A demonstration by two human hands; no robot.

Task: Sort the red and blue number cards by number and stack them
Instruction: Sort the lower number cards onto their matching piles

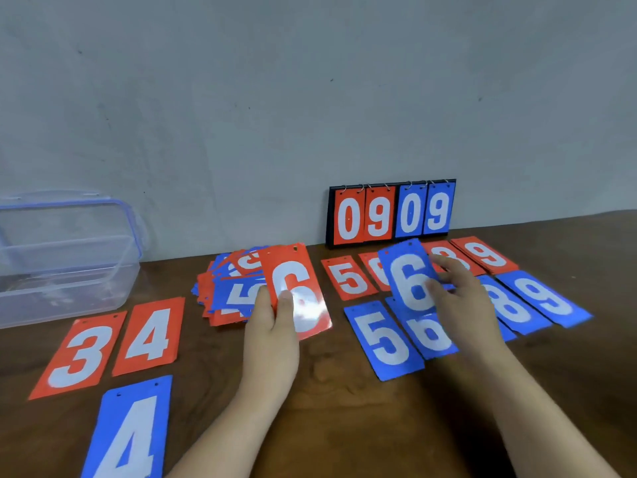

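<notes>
My left hand (pixel 270 334) pinches a red 6 card (pixel 293 288) by its lower left edge, lifted above the table. My right hand (pixel 463 301) holds a blue 6 card (pixel 410 274) over the blue 6 stack (pixel 432 338). Behind the red 6 lies a loose heap of mixed red and blue cards (pixel 229 288). Sorted cards lie flat: red 3 (pixel 77 355), red 4 (pixel 148 336), blue 4 (pixel 129 432), red 5 (pixel 348 277), blue 5 (pixel 384 339), red 8 (pixel 451 257), red 9 (pixel 484 253), blue 8 (pixel 513 307), blue 9 (pixel 544 298).
A flip scoreboard (pixel 391 213) reading 09 09 leans against the grey wall at the back of the brown table (pixel 344 408). A clear plastic box (pixel 65 257) with a blue-rimmed lid stands at the far left. A red 6 pile (pixel 374 270) peeks from under the blue 6.
</notes>
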